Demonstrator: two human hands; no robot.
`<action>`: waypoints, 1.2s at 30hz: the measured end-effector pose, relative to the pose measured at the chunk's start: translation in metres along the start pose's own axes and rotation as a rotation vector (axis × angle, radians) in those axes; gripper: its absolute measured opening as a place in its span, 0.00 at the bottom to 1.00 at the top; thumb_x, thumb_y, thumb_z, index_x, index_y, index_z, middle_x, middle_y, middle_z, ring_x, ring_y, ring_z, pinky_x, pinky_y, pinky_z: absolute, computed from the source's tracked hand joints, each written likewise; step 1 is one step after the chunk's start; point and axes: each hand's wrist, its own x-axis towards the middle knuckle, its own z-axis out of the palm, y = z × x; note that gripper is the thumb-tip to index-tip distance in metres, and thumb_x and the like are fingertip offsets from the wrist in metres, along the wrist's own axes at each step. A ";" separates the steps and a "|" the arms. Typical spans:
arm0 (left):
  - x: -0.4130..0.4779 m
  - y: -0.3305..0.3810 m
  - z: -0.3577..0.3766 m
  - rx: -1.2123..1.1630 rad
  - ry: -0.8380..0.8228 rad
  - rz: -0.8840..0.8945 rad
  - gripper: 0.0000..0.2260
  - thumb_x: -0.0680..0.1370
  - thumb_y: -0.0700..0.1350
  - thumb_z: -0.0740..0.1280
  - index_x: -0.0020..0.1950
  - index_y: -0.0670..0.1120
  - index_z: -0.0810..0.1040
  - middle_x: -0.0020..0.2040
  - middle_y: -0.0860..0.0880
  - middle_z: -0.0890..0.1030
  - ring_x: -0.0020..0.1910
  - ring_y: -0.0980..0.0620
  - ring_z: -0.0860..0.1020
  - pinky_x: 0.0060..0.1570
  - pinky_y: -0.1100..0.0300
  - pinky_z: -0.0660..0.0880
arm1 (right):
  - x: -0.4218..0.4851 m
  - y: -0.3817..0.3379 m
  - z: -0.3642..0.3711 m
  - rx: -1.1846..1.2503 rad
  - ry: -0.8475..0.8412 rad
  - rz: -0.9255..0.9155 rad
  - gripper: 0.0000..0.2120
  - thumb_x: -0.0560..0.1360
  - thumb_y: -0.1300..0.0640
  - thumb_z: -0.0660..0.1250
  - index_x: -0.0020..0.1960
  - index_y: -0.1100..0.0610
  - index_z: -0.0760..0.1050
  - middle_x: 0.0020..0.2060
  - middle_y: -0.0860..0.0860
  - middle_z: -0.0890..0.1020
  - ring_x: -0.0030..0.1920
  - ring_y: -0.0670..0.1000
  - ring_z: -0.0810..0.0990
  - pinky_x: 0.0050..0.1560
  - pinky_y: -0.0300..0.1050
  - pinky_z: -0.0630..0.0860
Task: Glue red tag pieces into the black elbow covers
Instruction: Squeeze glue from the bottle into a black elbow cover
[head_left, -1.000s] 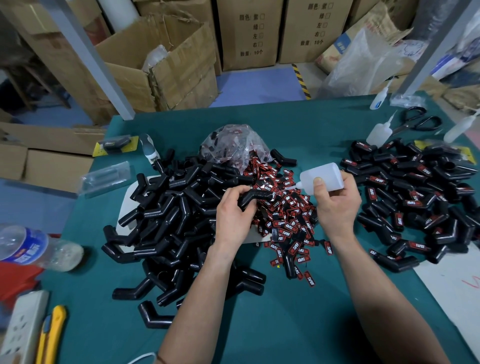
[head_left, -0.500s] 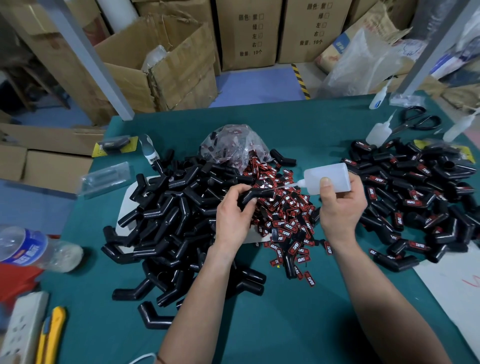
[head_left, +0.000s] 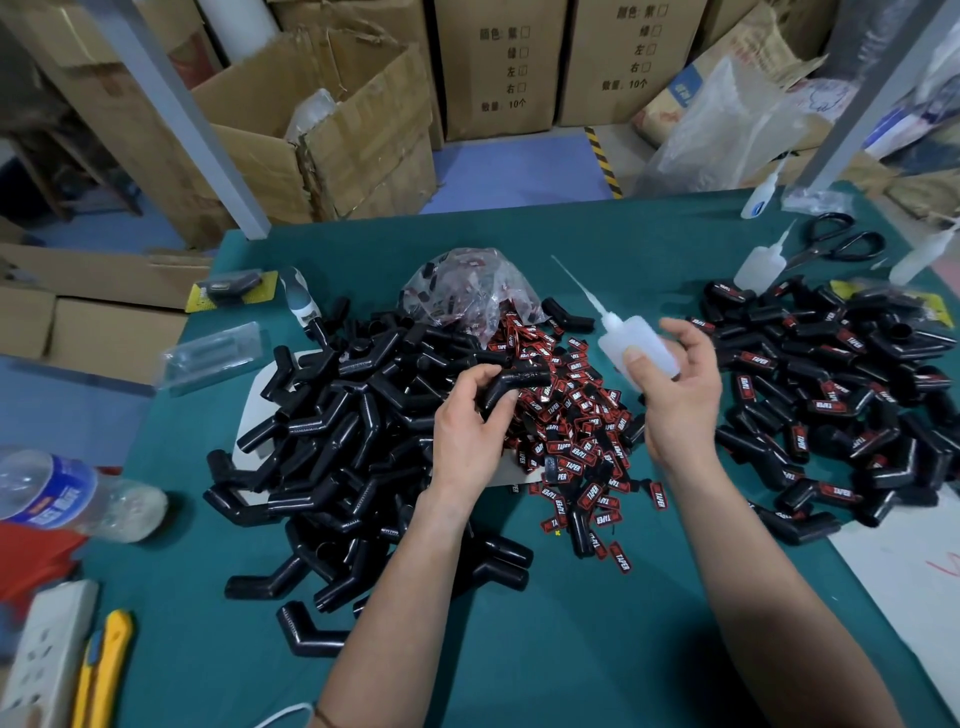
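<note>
**Fig.** Gluing station, head view. Stock runs left to right. Untagged covers (head_left: 337, 431) are heaped at the left of the green worktop (head_left: 597, 649). Red tags (head_left: 566, 415) spill from a clear bag (head_left: 467, 291) at centre, and tagged covers (head_left: 841, 395) are piled at right, prob. so each hand reaches its stock w/o crossing.

**L hand** (head_left: 467, 431): fingers and thumb curl round one black elbow cover (head_left: 511, 384), gripping it at the bend. It is held just above the tag heap w/ one leg pointing right toward the bottle. This presumably presents the recess for glue or a tag, though the recess itself is not visible.

**R hand** (head_left: 680, 395): the glue bottle (head_left: 636, 345) lies across the palm w/ the thumb pressed on its side. The other fingers are only half curled and the index is lifted clear, which reads as a loose hold, not a squeeze. The nozzle tilts up and to the left, apart from the cover, prob. to keep glue from dripping. No tag is seen in either hand.
</note>
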 end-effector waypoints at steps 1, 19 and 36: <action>0.000 0.000 0.000 0.007 -0.001 0.001 0.14 0.80 0.44 0.74 0.63 0.55 0.78 0.54 0.64 0.82 0.54 0.64 0.80 0.54 0.71 0.74 | 0.003 0.005 -0.002 -0.056 -0.046 0.035 0.17 0.71 0.58 0.76 0.55 0.42 0.78 0.48 0.43 0.85 0.48 0.45 0.84 0.51 0.41 0.80; 0.000 0.001 0.000 0.043 -0.018 0.015 0.16 0.81 0.44 0.72 0.68 0.52 0.79 0.59 0.59 0.82 0.59 0.62 0.79 0.62 0.65 0.75 | 0.031 0.070 -0.032 -0.863 -0.140 0.057 0.15 0.81 0.55 0.66 0.67 0.54 0.71 0.55 0.53 0.82 0.49 0.54 0.80 0.50 0.49 0.77; 0.001 -0.001 0.002 -0.101 0.181 0.061 0.13 0.78 0.49 0.71 0.61 0.61 0.77 0.56 0.53 0.83 0.51 0.60 0.81 0.46 0.74 0.72 | -0.012 -0.014 -0.004 -0.518 -0.333 -0.093 0.13 0.73 0.42 0.65 0.56 0.31 0.71 0.47 0.35 0.80 0.44 0.42 0.79 0.46 0.46 0.77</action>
